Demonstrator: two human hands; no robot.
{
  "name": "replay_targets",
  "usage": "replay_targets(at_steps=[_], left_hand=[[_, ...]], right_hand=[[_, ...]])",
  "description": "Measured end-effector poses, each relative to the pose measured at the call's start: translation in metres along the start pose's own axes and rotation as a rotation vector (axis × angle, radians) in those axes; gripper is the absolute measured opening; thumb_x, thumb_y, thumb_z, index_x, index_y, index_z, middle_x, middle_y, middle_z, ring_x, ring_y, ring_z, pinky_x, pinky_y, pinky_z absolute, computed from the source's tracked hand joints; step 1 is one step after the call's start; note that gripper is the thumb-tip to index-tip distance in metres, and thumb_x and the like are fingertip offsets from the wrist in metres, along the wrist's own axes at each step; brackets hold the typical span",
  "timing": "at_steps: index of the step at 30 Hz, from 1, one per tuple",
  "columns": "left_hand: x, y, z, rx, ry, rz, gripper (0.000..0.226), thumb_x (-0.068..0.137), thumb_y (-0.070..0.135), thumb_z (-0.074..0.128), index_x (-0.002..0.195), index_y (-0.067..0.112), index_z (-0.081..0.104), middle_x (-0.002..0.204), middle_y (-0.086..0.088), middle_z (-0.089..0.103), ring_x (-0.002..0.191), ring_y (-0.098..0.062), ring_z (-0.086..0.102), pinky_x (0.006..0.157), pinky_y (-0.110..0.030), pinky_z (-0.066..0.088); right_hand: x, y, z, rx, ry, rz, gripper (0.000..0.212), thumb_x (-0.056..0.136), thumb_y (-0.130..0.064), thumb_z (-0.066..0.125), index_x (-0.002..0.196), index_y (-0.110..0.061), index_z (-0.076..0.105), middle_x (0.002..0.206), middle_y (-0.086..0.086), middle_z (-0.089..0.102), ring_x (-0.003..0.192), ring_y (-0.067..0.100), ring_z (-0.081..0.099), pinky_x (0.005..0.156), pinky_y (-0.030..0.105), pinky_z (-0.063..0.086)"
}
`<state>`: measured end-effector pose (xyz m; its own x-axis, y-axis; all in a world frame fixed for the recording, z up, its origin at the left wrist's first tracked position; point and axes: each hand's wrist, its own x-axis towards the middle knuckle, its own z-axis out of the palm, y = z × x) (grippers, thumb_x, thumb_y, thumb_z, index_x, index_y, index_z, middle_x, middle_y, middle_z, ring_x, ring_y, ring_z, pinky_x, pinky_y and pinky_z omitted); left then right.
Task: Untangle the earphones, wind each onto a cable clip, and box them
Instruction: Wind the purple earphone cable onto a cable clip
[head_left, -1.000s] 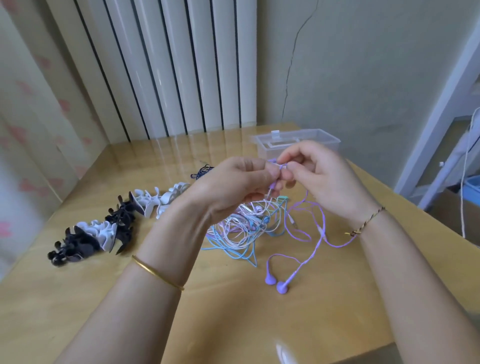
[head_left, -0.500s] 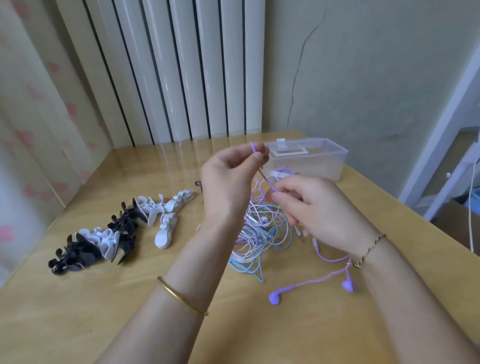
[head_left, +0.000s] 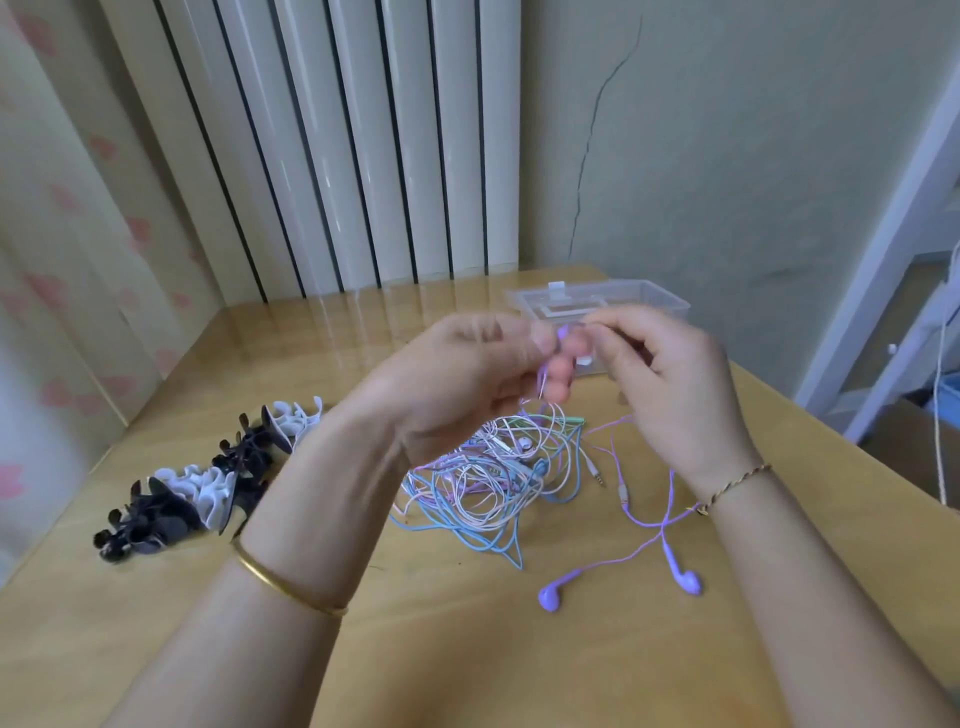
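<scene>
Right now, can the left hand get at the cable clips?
Probably, once freed: the cable clips lie uncovered beside its forearm, nothing between, but the left hand is pinching the purple earphone cable.

On the table (head_left: 467, 654), the tangle of earphones (head_left: 493, 480) is spread directly beneath the fingers (head_left: 562, 370), the cable clips (head_left: 205, 491) are lined up well to their left, the box (head_left: 652, 300) is set just behind them, and the loose earphone (head_left: 549, 597) held in them is trailed down to their right, nearer the person.
</scene>
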<state>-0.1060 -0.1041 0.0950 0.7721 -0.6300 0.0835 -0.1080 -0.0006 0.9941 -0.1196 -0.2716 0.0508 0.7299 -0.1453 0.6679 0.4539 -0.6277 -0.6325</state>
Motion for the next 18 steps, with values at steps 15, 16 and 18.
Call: replay_targets(at_steps=[15, 16, 18], left_hand=[[0.022, -0.026, 0.007, 1.081, 0.507, 0.258, 0.019, 0.096, 0.027, 0.051, 0.098, 0.016, 0.067, 0.093, -0.002, 0.07, 0.09, -0.028, 0.062, 0.082, -0.042, 0.048], [0.023, -0.024, 0.007, 1.114, 0.428, 0.211, 0.023, 0.097, 0.031, 0.049, 0.096, 0.014, 0.065, 0.09, -0.003, 0.068, 0.088, -0.029, 0.061, 0.08, -0.041, 0.047], [0.021, -0.019, 0.007, 1.106, 0.334, 0.165, 0.025, 0.097, 0.03, 0.048, 0.088, 0.014, 0.064, 0.078, -0.001, 0.064, 0.081, -0.024, 0.06, 0.075, -0.036, 0.047]], right_hand=[[0.006, -0.004, -0.017, 0.013, -0.162, 0.134, 0.017, 0.088, -0.013, 0.062, 0.077, -0.025, 0.065, 0.065, -0.003, 0.056, 0.059, 0.005, 0.045, 0.058, 0.016, 0.036], [0.009, -0.004, -0.018, 0.048, -0.128, 0.133, 0.019, 0.087, -0.011, 0.063, 0.077, -0.026, 0.065, 0.064, -0.005, 0.054, 0.058, 0.002, 0.045, 0.057, 0.012, 0.036], [0.012, -0.002, -0.019, 0.174, -0.101, 0.157, 0.021, 0.086, -0.005, 0.064, 0.08, -0.024, 0.065, 0.065, -0.004, 0.055, 0.055, 0.0, 0.047, 0.056, 0.009, 0.038]])
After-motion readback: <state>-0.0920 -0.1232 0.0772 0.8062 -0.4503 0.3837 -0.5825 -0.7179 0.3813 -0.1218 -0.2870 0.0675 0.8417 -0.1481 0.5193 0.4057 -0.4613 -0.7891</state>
